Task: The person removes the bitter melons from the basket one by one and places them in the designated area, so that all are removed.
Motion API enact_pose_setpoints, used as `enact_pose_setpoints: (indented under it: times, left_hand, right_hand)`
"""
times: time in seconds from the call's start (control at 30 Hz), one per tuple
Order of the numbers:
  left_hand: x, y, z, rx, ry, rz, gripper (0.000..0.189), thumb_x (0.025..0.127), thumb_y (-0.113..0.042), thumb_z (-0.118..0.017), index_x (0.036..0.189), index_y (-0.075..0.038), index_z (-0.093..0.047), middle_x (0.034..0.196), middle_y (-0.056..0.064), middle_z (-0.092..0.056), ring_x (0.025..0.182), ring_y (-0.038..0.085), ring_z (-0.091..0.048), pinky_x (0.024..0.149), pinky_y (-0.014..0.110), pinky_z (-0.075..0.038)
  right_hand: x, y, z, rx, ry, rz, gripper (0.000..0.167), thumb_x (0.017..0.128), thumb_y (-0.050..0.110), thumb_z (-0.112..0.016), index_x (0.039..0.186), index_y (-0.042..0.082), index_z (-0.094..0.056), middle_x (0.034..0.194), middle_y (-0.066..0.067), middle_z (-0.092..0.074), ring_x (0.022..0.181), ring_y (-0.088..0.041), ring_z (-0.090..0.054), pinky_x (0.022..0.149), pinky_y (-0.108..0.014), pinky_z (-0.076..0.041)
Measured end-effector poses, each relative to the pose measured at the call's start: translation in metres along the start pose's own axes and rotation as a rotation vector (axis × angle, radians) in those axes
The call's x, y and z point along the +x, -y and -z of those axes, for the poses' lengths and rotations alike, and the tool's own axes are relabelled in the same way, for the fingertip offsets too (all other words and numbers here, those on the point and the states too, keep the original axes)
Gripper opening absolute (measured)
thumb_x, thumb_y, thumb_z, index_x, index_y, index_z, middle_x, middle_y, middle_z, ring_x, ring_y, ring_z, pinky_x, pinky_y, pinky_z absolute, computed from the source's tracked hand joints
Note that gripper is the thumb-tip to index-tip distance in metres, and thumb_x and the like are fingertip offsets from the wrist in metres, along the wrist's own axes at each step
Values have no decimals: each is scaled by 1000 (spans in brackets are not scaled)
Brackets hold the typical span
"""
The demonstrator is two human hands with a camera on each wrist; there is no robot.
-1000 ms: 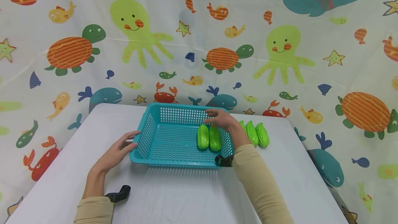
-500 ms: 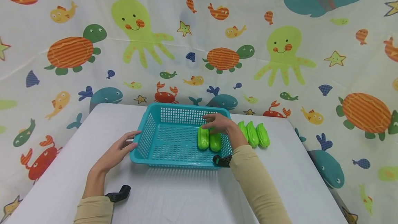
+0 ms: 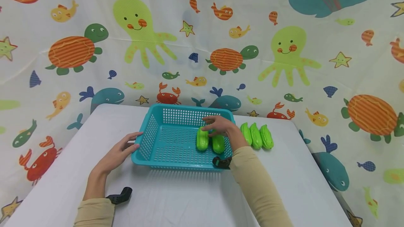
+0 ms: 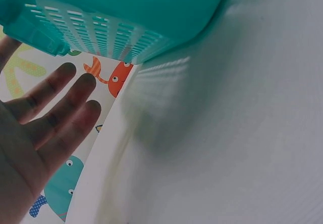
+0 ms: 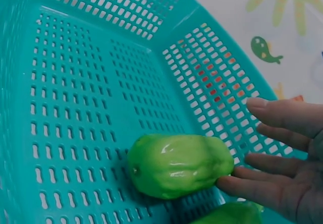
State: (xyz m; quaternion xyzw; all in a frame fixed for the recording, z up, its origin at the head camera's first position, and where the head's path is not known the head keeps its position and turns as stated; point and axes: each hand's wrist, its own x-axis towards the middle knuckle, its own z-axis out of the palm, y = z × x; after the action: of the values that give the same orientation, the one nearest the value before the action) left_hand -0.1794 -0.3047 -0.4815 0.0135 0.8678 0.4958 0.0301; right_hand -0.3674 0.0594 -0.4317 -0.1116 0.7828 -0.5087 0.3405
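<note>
The left hand [image 3: 118, 153], fingers apart, is at the edge of a teal basket [image 3: 186, 166] whose broad floor spans to the right hand [image 3: 217, 124], spread fingertips touching one green vegetable [image 3: 202, 143], another vegetable [image 3: 218, 145] partly beneath.

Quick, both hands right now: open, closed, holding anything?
Left hand: open, at the side of the basket.
Right hand: open, touching a green vegetable without gripping it.

The right hand [image 3: 220, 125] now sits closer to the basket's [image 3: 176, 166] left edge; so does one green vegetable [image 3: 202, 140], leaving a wider gap to its neighbour [image 3: 218, 144].
</note>
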Motion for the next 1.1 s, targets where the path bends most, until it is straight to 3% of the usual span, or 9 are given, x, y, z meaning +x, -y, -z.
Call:
enact_pose_setpoints:
  times: [0.27,1.1]
  left_hand:
    - [1,1,-1,-2,3,-4,58,102,-43,-48,153,-24,-30,151,24,-31,133,53,-33,97,75,-31]
    - [1,1,0,-6,3,12,59,101,-43,-48,154,-25,-29,152,25,-29,134,54,-32,98,75,-30]
  right_hand:
    - [-1,1,-2,37,-3,-2,65,90,6,-70,148,7,-41,154,-17,-33,134,-36,-43,96,-47,-50]
    - [15,-4,-18,-28,18,-38,61,86,11,-76,142,9,-51,150,-10,-42,133,-32,-46,102,-43,-47]
